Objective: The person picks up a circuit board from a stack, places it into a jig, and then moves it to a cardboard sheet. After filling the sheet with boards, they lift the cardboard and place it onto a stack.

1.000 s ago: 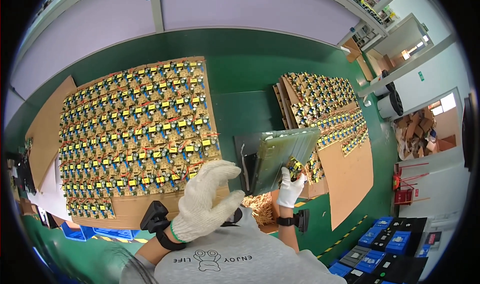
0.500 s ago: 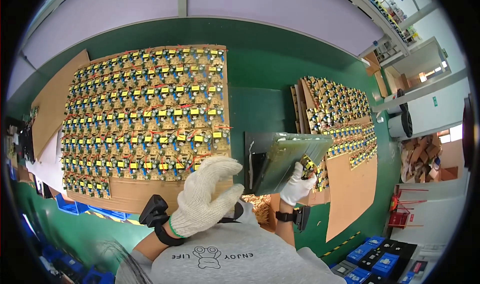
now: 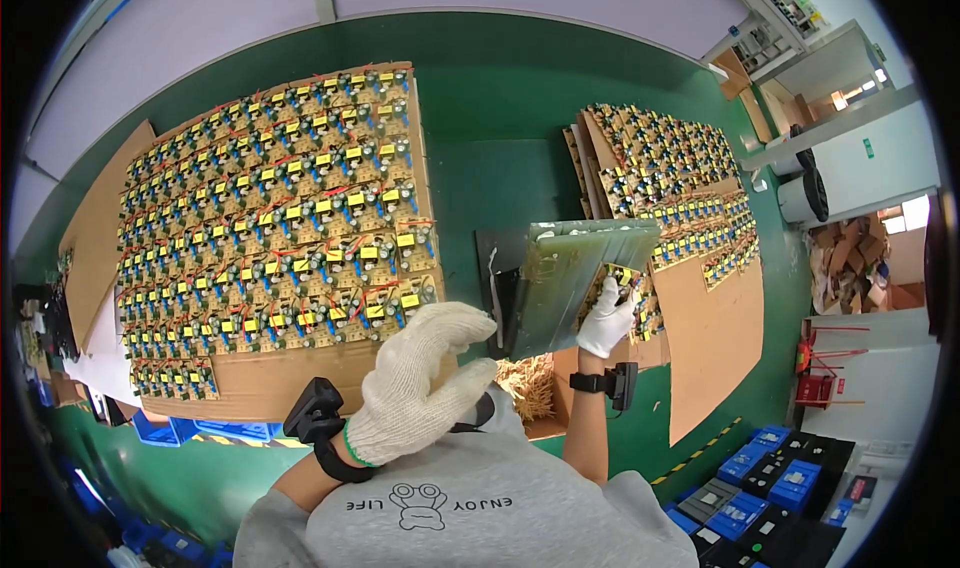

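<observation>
My left hand [image 3: 418,383], in a thick cream knitted glove, is held above my lap with its fingers curved and apart from the thumb; nothing is in it. In a thin white glove, my right hand [image 3: 606,326] grips a small circuit board [image 3: 623,275] with a yellow label, pinched between fingers and thumb. Just left of that hand is a tilted translucent green slab [image 3: 565,283], which looks like several stacked plates. A black flat piece [image 3: 488,278] lies at its left side. Part of the held board is hidden by my fingers.
At left, a cardboard sheet [image 3: 285,373] bears rows of circuit boards [image 3: 265,233] with yellow labels and red wires. More boards [image 3: 665,158] lie on stacked cardboard at right, beside a bare cardboard piece [image 3: 715,358]. A box of shredded filling [image 3: 527,386] stands below the slab.
My right hand has moved up and slightly right with the circuit board. The view has shifted, so the table and its boards appear higher. My left hand keeps its curved pose.
</observation>
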Demonstrator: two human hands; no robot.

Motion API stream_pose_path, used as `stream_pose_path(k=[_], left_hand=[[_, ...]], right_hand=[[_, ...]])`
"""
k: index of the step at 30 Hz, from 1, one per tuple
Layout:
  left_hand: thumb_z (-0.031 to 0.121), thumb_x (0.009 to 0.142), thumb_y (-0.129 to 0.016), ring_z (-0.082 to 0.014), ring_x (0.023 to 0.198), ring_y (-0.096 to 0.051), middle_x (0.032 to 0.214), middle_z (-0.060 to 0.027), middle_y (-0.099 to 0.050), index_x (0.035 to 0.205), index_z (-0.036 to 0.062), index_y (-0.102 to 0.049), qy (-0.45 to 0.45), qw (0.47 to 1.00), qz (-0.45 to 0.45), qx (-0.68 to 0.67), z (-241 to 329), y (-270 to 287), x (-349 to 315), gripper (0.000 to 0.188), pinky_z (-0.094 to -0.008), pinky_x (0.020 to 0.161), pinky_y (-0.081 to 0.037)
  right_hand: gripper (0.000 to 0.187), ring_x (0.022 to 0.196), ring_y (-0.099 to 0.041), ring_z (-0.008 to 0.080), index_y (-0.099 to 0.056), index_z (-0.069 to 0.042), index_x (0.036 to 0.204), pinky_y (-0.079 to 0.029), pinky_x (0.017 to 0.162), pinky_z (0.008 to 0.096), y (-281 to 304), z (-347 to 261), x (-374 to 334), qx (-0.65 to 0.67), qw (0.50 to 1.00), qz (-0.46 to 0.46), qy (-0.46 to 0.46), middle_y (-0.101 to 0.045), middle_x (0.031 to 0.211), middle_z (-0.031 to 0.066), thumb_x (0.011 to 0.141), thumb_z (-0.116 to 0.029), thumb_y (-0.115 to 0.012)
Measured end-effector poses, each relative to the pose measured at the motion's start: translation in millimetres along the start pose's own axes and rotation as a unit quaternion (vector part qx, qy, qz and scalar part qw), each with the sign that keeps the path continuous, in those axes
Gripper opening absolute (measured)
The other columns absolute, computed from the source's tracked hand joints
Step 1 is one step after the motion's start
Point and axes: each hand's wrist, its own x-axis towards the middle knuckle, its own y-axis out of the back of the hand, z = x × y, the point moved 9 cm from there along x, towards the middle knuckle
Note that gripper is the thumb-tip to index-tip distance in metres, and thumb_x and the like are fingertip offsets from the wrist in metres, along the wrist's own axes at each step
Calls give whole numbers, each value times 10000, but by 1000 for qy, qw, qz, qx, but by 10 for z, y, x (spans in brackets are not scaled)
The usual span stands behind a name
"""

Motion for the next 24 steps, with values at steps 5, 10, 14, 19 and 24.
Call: stream_pose_path(k=[5, 10, 14, 19, 24], left_hand=[[4, 768, -625, -217, 1028, -575, 1118, -142, -583, 1110, -18, -575, -13, 1000, -24, -3, 0, -45, -21, 347, -323, 882, -463], [78, 747, -705, -212, 1020, -597, 1113, -142, -578, 1230, -16, -503, 120, 990, -65, -36, -50, -143, -33, 532, -327, 864, -494], [351, 772, -715, -270, 995, -637, 1160, -156, -619, 1343, 106, -460, 106, 982, -154, 3, 54, -245, -94, 672, -336, 830, -501], [480, 843, -600, -302, 877, -665, 1041, -162, -665, 1336, 150, -483, 203, 963, -148, 95, -247, -76, -260, 604, -362, 757, -514], [315, 892, -641, -131, 784, -662, 950, -85, -697, 1302, 88, -525, 248, 957, -60, -138, -232, 278, -537, 483, -266, 700, -517]], right_hand=[[491, 785, -546, 177, -577, 70, 1076, -449, 759, 321, 71, 202, -46, 60, 991, -58, -103, -637, 884, 134, 906, -390, -601], [286, 692, -556, 185, -585, 7, 896, -460, 658, 318, 224, -660, -385, 114, 960, -257, 5, -599, 760, 82, 695, -169, -687], [382, 654, -549, 277, -591, -89, 904, -425, 594, 377, 266, -1948, -1060, -5, 828, -368, 423, -571, 742, 54, 616, -272, -764], [411, 760, -563, 281, -589, -67, 939, -397, 644, 365, 193, -2312, -1275, 51, 825, -319, 464, -590, 834, 84, 722, -390, -724], [333, 904, -587, 205, -576, 43, 1019, -478, 818, 304, 403, -1858, -962, 182, 968, -149, 84, -599, 994, 125, 924, -238, -425]])
